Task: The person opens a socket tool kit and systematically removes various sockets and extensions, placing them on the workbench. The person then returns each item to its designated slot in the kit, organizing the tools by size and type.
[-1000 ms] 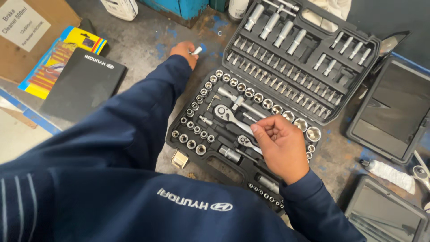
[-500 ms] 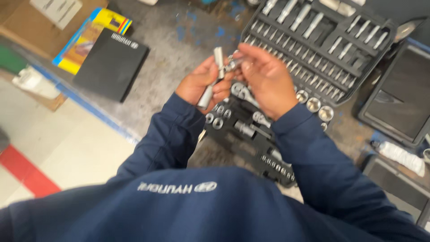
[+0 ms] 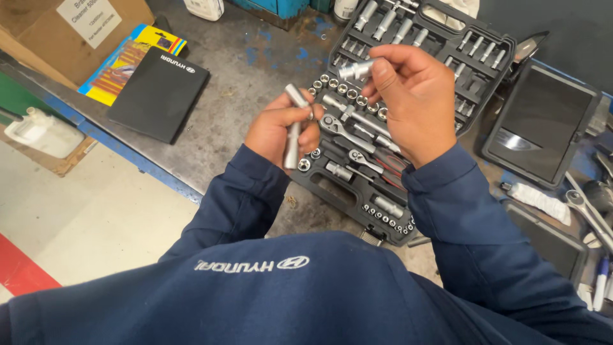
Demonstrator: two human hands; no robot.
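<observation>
An open black socket set case [image 3: 474,75] lies on the grey workbench [image 3: 249,83], filled with rows of chrome sockets and ratchets. My left hand [image 3: 281,130] hovers over the case's left edge, closed around a long chrome extension bar [image 3: 294,124] held nearly upright. My right hand [image 3: 415,102] is above the middle of the case, pinching a short chrome socket [image 3: 355,69] between thumb and fingers. The two tools are apart.
A black booklet [image 3: 158,93] and a yellow packet [image 3: 131,59] lie left on the bench, beside a cardboard box [image 3: 45,38]. Black trays [image 3: 543,121] and spanners [image 3: 590,214] sit to the right. The bench's blue edge [image 3: 128,156] borders the floor on the left.
One second ago my hands were apart, left at the case's far corner and right on the ratchets. They have lifted up, each now holding a chrome tool, and have drawn slightly apart.
</observation>
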